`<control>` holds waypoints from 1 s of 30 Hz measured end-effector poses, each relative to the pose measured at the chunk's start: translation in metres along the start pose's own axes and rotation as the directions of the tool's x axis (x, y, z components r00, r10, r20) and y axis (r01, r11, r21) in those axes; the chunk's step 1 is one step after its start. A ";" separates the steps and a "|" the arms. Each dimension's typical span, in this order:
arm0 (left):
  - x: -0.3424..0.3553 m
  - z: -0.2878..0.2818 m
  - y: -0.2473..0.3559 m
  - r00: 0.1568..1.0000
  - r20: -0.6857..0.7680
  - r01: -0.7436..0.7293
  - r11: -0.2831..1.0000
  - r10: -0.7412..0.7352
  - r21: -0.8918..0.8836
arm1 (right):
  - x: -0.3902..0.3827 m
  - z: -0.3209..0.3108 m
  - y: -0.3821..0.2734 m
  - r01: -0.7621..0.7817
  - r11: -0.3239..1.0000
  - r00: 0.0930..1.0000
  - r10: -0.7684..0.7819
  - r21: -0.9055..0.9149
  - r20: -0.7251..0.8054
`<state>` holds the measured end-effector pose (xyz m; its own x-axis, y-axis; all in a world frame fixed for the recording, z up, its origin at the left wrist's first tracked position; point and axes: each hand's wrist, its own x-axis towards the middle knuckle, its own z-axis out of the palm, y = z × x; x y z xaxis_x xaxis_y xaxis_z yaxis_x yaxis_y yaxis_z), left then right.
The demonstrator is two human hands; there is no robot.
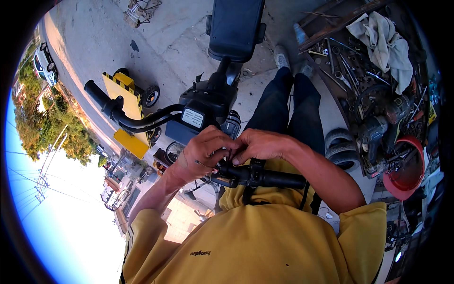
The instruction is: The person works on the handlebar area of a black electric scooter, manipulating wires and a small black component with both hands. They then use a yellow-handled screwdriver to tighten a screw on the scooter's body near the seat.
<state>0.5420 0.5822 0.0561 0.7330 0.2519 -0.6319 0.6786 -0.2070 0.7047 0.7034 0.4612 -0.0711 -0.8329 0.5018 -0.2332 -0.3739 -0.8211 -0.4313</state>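
Observation:
At the middle of the handlebar [177, 111] of a small black vehicle, my two hands meet with their fingertips together. My left hand [205, 152] is closed in a pinch, a thin strand showing by its fingers. Thumb and fingers of my right hand [260, 144] are likewise pressed together. Whatever lies between the fingertips is too small and hidden to make out. Just below the hands are a black lever mount [231, 177] and a rubber grip [286, 180]. A second grip [97, 94] extends to the upper left. A pale sticker [193, 118] marks the black housing.
Beyond the housing is a black seat-like part [236, 28]. A yellow wheeled object [125, 94] stands left. On the right, a bench holds tools, power drills [397, 109], a grey cloth [383, 47] and a red bowl [409, 170]. Tyres [340, 146] lie beside it. A car [45, 64] is at far left.

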 end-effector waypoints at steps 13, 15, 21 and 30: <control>-0.002 0.012 -0.006 0.969 -0.115 -0.182 0.947 0.218 0.263 | -0.001 -0.005 0.000 -0.109 0.985 0.994 0.108 0.134 0.014; -0.004 0.008 -0.008 0.971 -0.111 -0.185 0.960 0.212 0.212 | 0.001 -0.005 0.002 -0.106 0.983 0.994 0.104 0.153 0.021; -0.015 -0.002 -0.004 0.980 -0.139 -0.133 0.989 0.142 0.070 | 0.013 -0.005 0.014 -0.102 0.976 0.994 0.094 0.195 0.050; -0.008 -0.023 -0.010 0.964 0.011 -0.266 0.958 0.267 0.107 | 0.017 -0.005 0.014 -0.107 0.969 0.994 0.097 0.224 0.053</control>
<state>0.5280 0.6036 0.0616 0.8880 0.1771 -0.4245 0.4598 -0.3669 0.8087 0.6860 0.4602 -0.0856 -0.8858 0.4045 -0.2275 -0.3649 -0.9099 -0.1973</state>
